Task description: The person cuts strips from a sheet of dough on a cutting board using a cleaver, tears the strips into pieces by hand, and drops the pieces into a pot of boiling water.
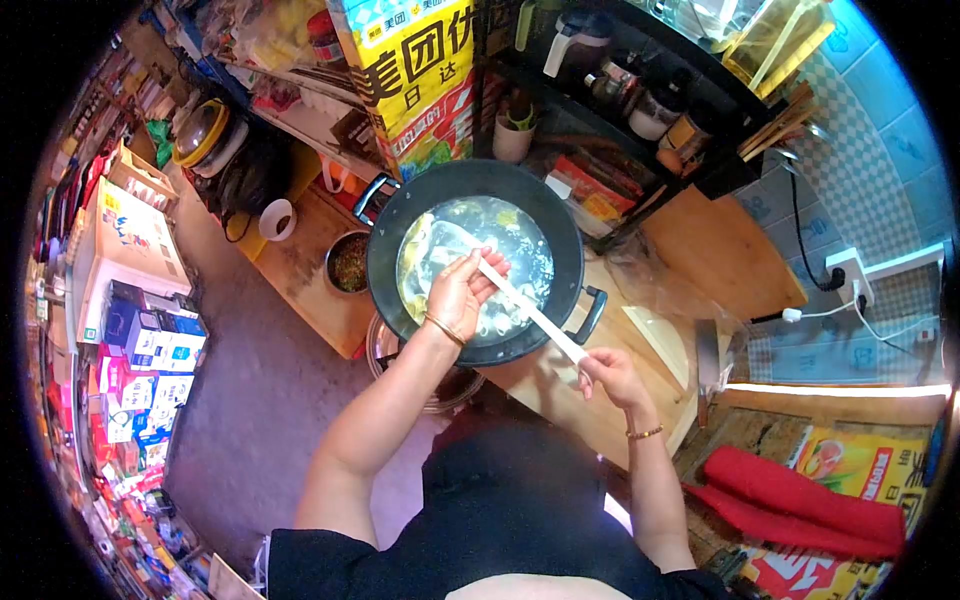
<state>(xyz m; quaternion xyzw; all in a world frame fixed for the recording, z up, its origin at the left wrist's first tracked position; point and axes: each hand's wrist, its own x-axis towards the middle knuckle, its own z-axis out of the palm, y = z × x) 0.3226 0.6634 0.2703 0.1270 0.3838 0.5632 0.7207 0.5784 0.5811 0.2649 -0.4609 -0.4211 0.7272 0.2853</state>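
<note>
A wide black pot with two loop handles holds cloudy liquid with pale, wonton-like pieces in it. A white long-handled spoon slants across the pot, its head in the liquid and hard to make out. My right hand is closed around the end of its handle, outside the pot's rim. Over the liquid, my left hand is turned partly palm up, with the upper handle lying between its thumb and fingers.
Left of the pot stand a bowl of chopped food and a white cup. A black rack with jars rises behind. At right are a cleaver, a power strip with cords, and a red cloth.
</note>
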